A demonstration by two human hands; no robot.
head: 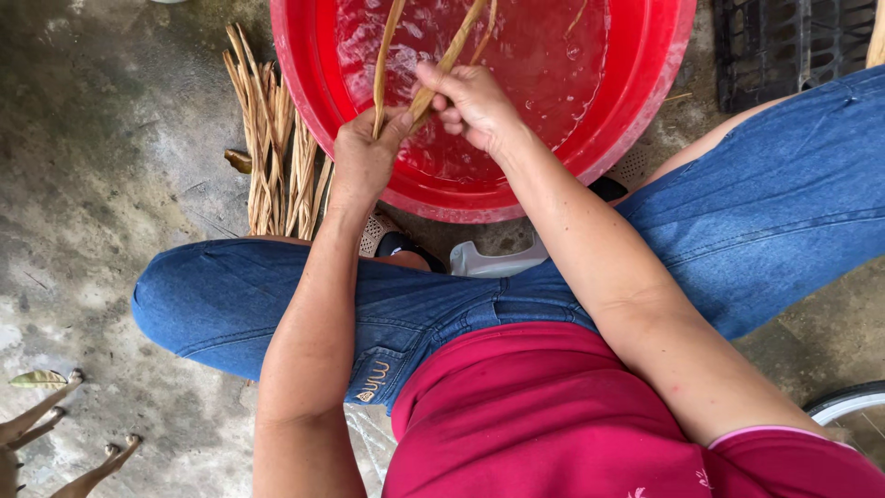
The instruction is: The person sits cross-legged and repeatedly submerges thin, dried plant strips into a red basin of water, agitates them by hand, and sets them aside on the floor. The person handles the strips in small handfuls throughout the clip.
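Observation:
My left hand and my right hand are both over the near rim of a red plastic basin filled with water. Each hand pinches long tan dried plant strips that run up and away across the water. My left hand grips one strip at its lower end; my right hand grips the strips just beside it, fingers curled round them. The two hands almost touch. I sit low, knees in blue jeans spread on either side of the basin.
A bundle of dried strips lies on the concrete floor left of the basin. A black grate is at the top right. Animal legs show at the bottom left, a bicycle wheel at the bottom right.

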